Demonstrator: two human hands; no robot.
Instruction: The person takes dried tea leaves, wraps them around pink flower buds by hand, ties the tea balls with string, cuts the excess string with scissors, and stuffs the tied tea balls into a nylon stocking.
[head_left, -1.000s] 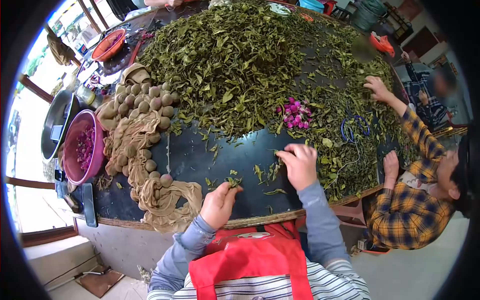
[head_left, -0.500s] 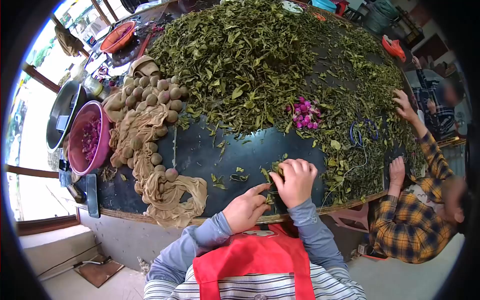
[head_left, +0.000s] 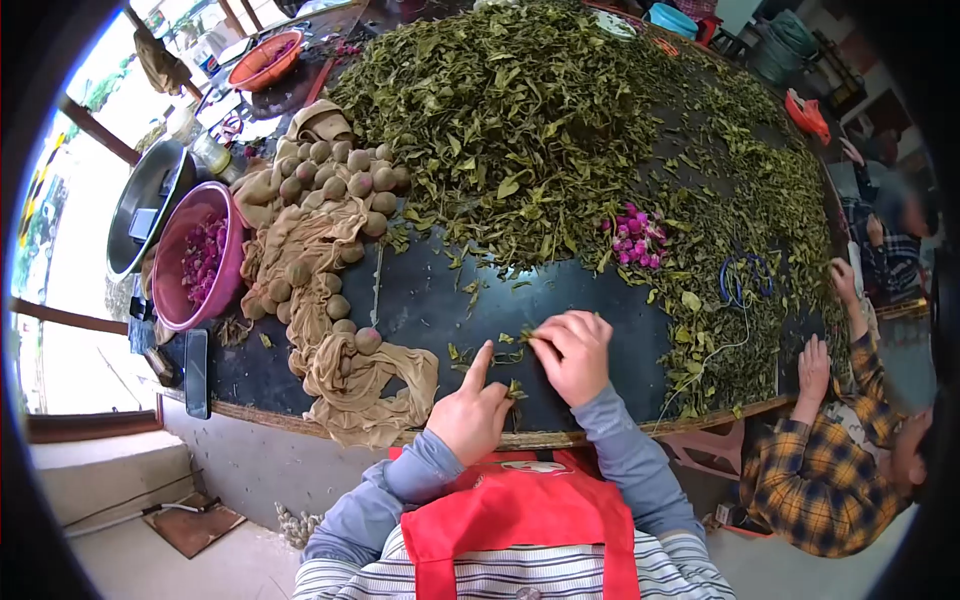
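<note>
Near the front edge of the dark table, my left hand has its index finger stretched forward, the other fingers curled, with a bit of leaf beside them. My right hand pinches a small green leaf between thumb and fingers. A few loose leaves lie between the hands. Beyond them rises a large heap of green leaves. Pink flower buds sit in a cluster on the leaves to the right. Left of my hands are tan cloth and several round cloth-wrapped balls.
At the left stand a pink basin of buds, a metal basin and an orange basket. A phone lies at the left edge. A blue cord loop rests on leaves at right, near a co-worker in checked clothing.
My left hand has moved forward from its position half a second ago, and its index finger now points away from me. My right hand has shifted slightly left. The view has shifted, moving table items rightward.
</note>
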